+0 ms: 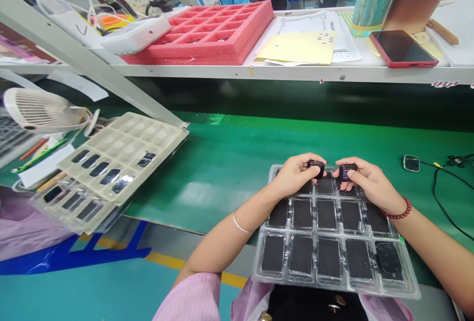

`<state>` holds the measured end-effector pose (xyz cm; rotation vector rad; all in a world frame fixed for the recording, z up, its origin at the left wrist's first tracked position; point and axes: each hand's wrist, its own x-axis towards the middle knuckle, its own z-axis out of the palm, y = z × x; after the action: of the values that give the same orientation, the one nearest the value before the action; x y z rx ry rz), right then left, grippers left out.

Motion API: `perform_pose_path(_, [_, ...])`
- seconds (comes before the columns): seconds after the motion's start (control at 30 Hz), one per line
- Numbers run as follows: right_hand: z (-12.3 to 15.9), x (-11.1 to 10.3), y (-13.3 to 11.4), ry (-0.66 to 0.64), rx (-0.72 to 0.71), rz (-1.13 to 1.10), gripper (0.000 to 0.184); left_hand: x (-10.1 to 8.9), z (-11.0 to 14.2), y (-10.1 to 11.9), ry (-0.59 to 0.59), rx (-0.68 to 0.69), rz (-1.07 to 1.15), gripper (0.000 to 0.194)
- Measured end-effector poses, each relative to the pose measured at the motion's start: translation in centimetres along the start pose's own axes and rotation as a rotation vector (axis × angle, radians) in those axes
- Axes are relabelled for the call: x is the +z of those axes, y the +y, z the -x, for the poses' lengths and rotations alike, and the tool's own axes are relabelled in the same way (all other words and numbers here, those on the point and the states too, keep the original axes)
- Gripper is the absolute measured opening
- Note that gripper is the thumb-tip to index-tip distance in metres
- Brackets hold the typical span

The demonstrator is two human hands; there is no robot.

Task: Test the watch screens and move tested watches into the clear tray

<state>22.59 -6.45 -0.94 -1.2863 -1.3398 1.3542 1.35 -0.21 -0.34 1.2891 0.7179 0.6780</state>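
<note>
My left hand (296,173) is closed around a small dark rectangular part (317,167), held over the far edge of a clear plastic tray (335,281). My right hand (365,180) pinches a second small dark part (347,171) right beside it. The two parts sit a few centimetres apart. The tray lies on the green belt in front of me, its pockets filled with several flat black parts. One rounder dark piece (388,258) rests in the tray's near right pocket. A bead bracelet is on my right wrist.
A stack of beige trays (122,158) with several dark parts leans at the left, by a small white fan (40,109). A loose part (411,163) and black cables (444,197) lie at the right. The shelf above holds a pink foam tray (218,32), papers and a red phone (402,48). People stand beyond it.
</note>
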Motion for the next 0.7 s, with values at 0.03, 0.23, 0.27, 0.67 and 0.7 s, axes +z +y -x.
perform_pose_path(0.03, [0.00, 0.01, -0.03, -0.001, -0.001, 0.000, 0.024, 0.02, 0.00, -0.03, 0.003, -0.002, 0.003, 0.027])
perform_pose_path(0.23, [0.03, 0.05, -0.15, 0.001, -0.012, 0.018, 0.023, 0.09, 0.03, -0.03, -0.001, -0.024, -0.009, 0.023])
perform_pose_path(0.27, [0.03, 0.06, -0.16, 0.002, -0.013, 0.021, 0.023, 0.09, 0.03, -0.02, -0.005, -0.023, -0.010, 0.022])
perform_pose_path(0.67, [-0.03, 0.09, -0.13, 0.000, -0.002, 0.025, 0.022, 0.14, 0.11, 0.10, -0.010, -0.043, -0.026, 0.020])
perform_pose_path(0.7, [-0.02, 0.09, -0.13, 0.000, 0.000, 0.026, 0.022, 0.14, 0.11, 0.10, -0.009, -0.042, -0.027, 0.020])
